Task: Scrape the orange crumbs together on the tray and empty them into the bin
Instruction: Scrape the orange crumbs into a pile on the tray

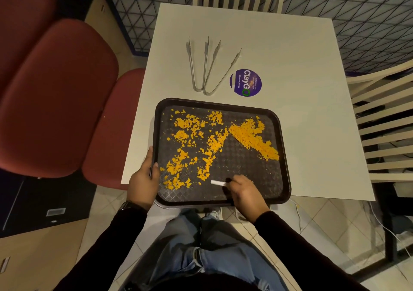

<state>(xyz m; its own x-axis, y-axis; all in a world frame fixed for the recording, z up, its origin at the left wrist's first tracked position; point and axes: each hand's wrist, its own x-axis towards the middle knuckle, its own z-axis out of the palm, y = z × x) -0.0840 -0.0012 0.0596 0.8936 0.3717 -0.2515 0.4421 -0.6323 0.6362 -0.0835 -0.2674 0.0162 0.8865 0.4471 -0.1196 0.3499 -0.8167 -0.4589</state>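
Observation:
A dark brown tray [257,192] lies at the near edge of a white table [290,67]. Orange crumbs [252,137] are spread over it: a dense heap at the right, looser patches across the middle and left. My left hand [144,179] grips the tray's left rim, thumb over the edge. My right hand [242,190] rests over the tray's near part and holds a small white scraper [218,182], whose tip points left toward the crumbs. No bin is in view.
Two metal tongs [205,67] lie on the table beyond the tray, beside a round purple sticker [245,82]. Red padded seats [55,98] stand to the left, cream slatted chairs [380,123] at the right and far side. My legs are below the table edge.

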